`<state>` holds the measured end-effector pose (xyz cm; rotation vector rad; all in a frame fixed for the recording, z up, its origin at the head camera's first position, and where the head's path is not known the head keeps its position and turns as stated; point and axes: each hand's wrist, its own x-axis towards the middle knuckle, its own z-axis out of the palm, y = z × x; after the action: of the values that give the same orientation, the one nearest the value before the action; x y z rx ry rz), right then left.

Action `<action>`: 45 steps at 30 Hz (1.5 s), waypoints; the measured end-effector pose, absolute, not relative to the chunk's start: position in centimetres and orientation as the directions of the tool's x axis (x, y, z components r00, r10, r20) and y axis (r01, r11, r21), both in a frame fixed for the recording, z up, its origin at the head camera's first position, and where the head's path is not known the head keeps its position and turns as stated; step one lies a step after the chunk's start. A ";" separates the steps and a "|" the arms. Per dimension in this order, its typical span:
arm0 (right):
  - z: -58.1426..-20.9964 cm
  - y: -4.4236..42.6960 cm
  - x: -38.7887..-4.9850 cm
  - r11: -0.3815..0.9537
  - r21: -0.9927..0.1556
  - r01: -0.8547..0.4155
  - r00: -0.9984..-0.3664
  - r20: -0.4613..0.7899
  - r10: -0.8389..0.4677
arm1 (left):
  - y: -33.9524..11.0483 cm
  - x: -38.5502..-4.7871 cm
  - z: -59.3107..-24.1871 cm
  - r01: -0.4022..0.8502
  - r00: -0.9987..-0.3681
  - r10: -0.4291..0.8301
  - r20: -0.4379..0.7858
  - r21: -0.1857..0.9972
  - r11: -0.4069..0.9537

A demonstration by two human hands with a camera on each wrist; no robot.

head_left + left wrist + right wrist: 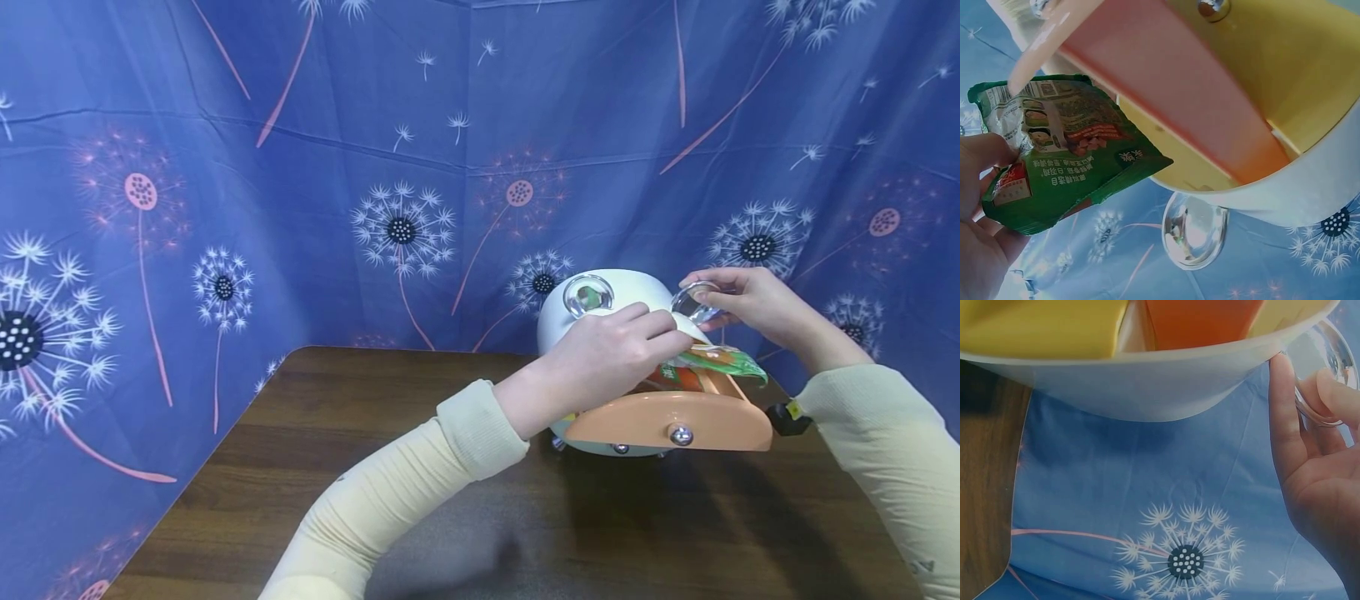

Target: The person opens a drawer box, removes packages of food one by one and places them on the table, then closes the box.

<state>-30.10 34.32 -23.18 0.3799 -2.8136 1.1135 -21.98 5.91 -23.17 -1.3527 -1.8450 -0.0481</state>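
Observation:
A white rounded container [555, 321] has an orange drawer [637, 422] pulled out at its front. My left hand [626, 346] is over the drawer, pinching a green packet [723, 362] by its edge. In the left wrist view, the thumb of that hand [982, 200] lies on the packet [1066, 147], beside the drawer [1172, 75]. My right hand [772, 317] grips a chrome-rimmed round piece [693, 303] at the container's upper right; the right wrist view shows the fingers of this hand [1322, 469] around the rim [1316, 416].
A second chrome-rimmed piece [588, 295] is at the container's upper left. The container stands on short metal feet at the right of a brown wooden table [337, 400]. A blue dandelion-patterned cloth [300, 208] hangs behind. A black object [786, 419] is by the right sleeve.

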 end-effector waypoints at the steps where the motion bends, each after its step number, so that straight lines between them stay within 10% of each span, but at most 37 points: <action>1: -23.2 34.3 -30.1 0.703 -0.660 -0.264 -0.965 0.174 -0.198 | 5.9 -21.9 -23.1 0.805 -0.073 0.772 0.632 -0.420 0.420; 45: -23.0 34.7 -29.9 0.747 -0.609 -0.267 -0.963 0.194 -0.186 | 2.7 -19.9 -20.4 0.784 0.040 0.639 0.768 -0.420 0.457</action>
<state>-29.86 34.66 -22.97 0.3676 -2.8229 1.0110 -19.87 2.65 -20.36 -1.2465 -1.6639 -0.1745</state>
